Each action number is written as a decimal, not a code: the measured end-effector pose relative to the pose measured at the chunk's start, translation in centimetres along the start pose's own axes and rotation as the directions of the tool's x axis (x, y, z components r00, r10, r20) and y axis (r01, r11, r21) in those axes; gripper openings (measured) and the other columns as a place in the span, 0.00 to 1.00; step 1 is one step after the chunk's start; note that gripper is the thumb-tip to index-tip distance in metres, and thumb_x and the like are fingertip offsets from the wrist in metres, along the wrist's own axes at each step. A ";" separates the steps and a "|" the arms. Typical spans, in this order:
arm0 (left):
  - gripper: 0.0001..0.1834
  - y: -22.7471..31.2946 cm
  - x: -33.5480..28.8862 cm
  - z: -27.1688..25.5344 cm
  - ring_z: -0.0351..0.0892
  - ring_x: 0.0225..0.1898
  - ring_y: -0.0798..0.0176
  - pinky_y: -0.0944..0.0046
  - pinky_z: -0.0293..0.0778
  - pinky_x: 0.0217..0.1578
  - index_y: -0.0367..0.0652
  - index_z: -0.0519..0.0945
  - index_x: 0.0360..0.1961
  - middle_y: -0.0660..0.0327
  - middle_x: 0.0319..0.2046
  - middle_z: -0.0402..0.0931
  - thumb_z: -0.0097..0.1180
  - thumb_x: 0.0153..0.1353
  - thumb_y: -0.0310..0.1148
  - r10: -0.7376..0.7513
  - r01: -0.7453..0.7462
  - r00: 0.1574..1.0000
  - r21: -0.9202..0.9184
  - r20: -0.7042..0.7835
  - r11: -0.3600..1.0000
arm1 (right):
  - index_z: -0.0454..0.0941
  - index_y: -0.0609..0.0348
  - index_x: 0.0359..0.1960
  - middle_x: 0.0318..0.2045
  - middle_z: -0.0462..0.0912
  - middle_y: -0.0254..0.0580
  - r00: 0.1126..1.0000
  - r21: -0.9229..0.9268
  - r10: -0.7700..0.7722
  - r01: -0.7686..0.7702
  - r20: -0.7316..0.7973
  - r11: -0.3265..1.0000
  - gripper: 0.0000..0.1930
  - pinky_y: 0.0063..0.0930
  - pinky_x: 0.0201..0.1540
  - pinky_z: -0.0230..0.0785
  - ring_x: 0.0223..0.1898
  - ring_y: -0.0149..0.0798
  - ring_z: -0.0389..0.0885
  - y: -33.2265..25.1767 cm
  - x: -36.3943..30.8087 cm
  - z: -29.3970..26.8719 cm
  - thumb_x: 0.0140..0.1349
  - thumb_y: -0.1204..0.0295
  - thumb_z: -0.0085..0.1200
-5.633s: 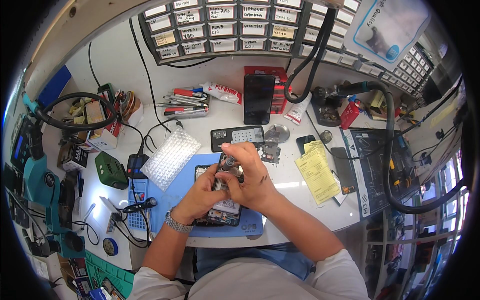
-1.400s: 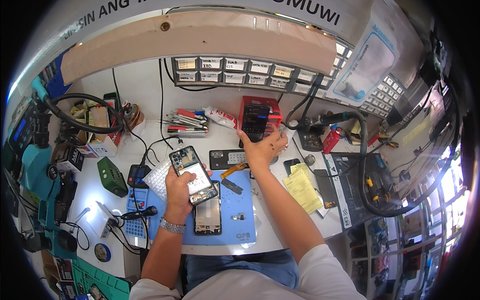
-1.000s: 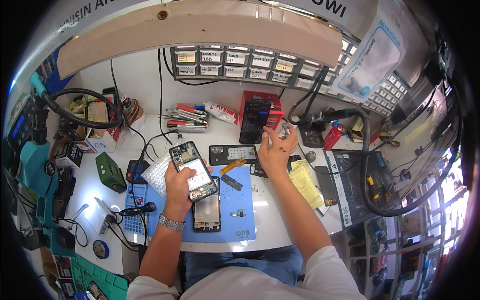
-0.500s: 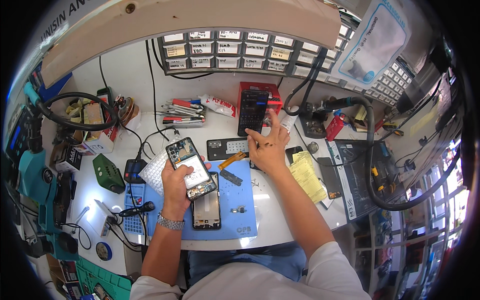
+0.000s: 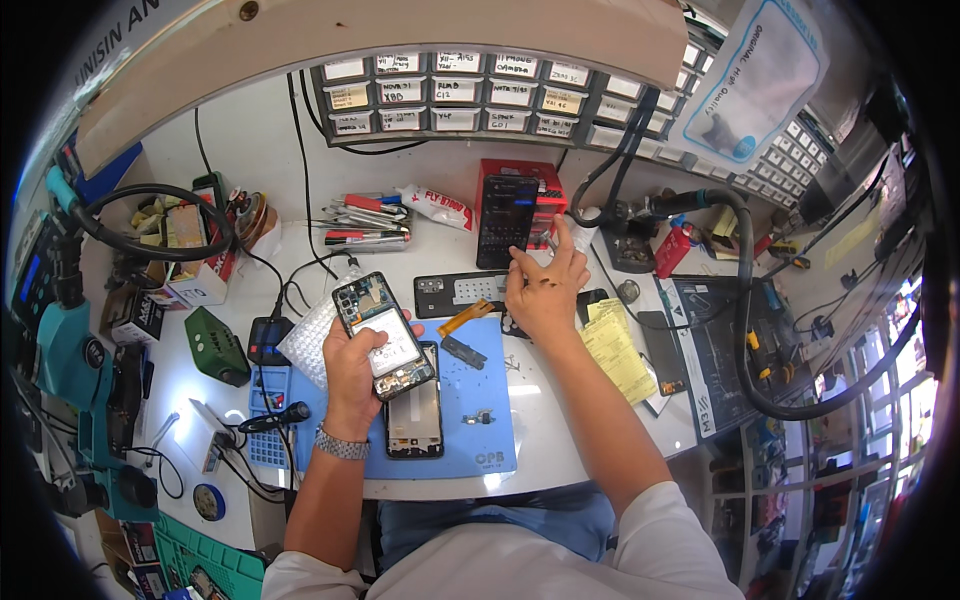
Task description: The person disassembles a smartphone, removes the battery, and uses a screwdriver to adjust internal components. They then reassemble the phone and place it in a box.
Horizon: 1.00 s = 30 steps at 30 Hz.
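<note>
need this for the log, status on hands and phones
Left hand holding opened phone. Right hand at upright phone, screen lit. Nothing visibly blocking either hand.

White worktop (image 5: 548,440): smooth, glossy; flat blue rectangular mat (image 5: 485,438): smooth, matt; upright black rectangular phone (image 5: 507,215): glossy, glass-like screen; clear plastic bubble wrap (image 5: 308,345): shiny, bumpy; yellow paper slips (image 5: 618,355): matt; silver linked watch bracelet (image 5: 342,445): shiny metal
</note>
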State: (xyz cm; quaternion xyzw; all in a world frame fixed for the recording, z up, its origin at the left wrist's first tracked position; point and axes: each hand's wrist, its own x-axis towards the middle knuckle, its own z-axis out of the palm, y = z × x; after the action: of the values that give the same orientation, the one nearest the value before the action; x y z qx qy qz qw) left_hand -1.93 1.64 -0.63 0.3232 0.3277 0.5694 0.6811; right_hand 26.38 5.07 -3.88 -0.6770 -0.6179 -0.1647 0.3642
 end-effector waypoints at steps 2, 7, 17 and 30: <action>0.30 0.0 0.0 0.0 0.93 0.49 0.36 0.43 0.95 0.45 0.28 0.69 0.66 0.36 0.52 0.85 0.47 0.59 0.18 0.002 -0.002 1.000 0.023 -0.007 1.000 | 0.96 0.43 0.51 0.84 0.55 0.49 1.000 -0.008 -0.002 0.002 -0.022 1.000 0.13 0.57 0.70 0.55 0.68 0.61 0.64 0.0 0.1 0.1 0.67 0.65 0.65; 0.31 0.1 -0.1 0.1 0.93 0.49 0.37 0.44 0.95 0.45 0.29 0.69 0.67 0.36 0.52 0.85 0.47 0.60 0.18 0.000 0.001 1.000 0.021 -0.008 1.000 | 0.96 0.46 0.49 0.84 0.55 0.51 1.000 0.017 -0.018 0.018 -0.019 1.000 0.13 0.60 0.70 0.56 0.68 0.62 0.66 -0.2 0.0 0.0 0.66 0.67 0.65; 0.31 0.0 -0.1 0.0 0.93 0.49 0.37 0.43 0.95 0.46 0.29 0.69 0.67 0.36 0.52 0.85 0.48 0.60 0.19 0.001 -0.001 1.000 0.029 -0.008 1.000 | 0.95 0.38 0.53 0.84 0.54 0.50 0.997 0.043 -0.072 0.071 0.030 0.997 0.14 0.59 0.70 0.56 0.69 0.60 0.65 -0.8 0.0 0.3 0.69 0.65 0.64; 0.31 -0.1 0.0 0.1 0.93 0.49 0.37 0.42 0.95 0.45 0.29 0.69 0.67 0.36 0.53 0.84 0.47 0.59 0.18 -0.013 0.013 1.000 0.018 0.000 1.000 | 0.91 0.40 0.61 0.80 0.56 0.56 0.993 0.003 0.043 -0.043 -0.107 0.999 0.17 0.60 0.69 0.56 0.67 0.62 0.65 -0.6 0.4 -0.1 0.73 0.66 0.62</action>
State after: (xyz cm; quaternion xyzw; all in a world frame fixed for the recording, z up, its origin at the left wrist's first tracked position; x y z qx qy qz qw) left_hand -1.83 1.60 -0.63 0.3273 0.3349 0.5618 0.6820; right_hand 25.90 5.31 -3.38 -0.6802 -0.5829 -0.1925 0.4006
